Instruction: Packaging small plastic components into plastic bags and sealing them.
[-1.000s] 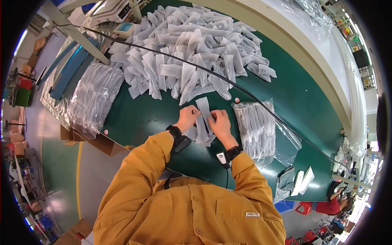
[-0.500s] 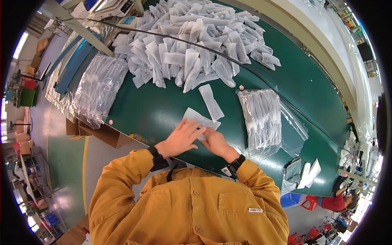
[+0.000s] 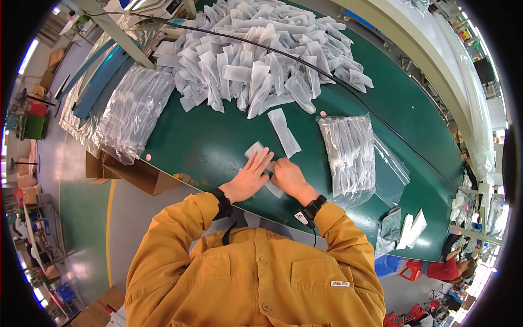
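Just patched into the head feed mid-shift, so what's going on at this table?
A person in a yellow jacket presses both hands, left hand and right hand, flat on a small white pouch on the green table. Another pouch lies just beyond, a big pile farther back, and a filled clear bag on the right.

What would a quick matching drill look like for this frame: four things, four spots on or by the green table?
Things:
1. loose heap of white pouches
2. single white pouch
3. clear bag packed with pouches
4. cardboard box

Places:
A. just beyond both hands, lying alone
B. below the table edge, on the person's left
C. far side of the table, under a black cable
D. right of the right hand

Pairs: 1-C, 2-A, 3-D, 4-B. The left hand lies flat, pressing another pouch.
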`<state>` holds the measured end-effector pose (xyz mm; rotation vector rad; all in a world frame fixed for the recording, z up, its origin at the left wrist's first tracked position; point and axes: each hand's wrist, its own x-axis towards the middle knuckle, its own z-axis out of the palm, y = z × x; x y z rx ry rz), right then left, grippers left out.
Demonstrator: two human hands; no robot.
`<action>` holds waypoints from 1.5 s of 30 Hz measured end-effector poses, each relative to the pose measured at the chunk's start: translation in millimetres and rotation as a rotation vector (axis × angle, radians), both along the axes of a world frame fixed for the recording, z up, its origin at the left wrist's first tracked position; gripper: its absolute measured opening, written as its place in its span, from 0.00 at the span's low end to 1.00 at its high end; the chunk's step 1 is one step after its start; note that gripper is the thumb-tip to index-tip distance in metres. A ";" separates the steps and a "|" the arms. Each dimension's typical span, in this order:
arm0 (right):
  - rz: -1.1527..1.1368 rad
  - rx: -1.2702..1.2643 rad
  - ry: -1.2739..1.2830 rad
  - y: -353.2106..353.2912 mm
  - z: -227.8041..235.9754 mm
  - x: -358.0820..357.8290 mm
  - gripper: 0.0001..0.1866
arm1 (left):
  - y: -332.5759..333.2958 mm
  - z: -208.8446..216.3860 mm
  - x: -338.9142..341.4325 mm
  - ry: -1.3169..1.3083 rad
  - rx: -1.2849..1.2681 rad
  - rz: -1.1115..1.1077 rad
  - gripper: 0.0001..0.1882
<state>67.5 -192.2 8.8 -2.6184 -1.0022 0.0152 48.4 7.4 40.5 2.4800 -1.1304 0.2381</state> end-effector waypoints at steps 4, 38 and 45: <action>-0.080 0.171 -0.002 2.8 22.8 10.7 0.11 | 10.2 -27.8 -2.7 0.139 0.142 -0.056 0.07; 0.033 -0.091 0.137 -12.8 26.8 88.4 0.09 | 9.6 -7.8 45.5 0.304 0.121 -0.114 0.36; -0.302 0.265 -0.196 -10.6 -13.9 213.5 0.12 | 4.7 -27.5 45.5 0.376 0.017 -0.143 0.41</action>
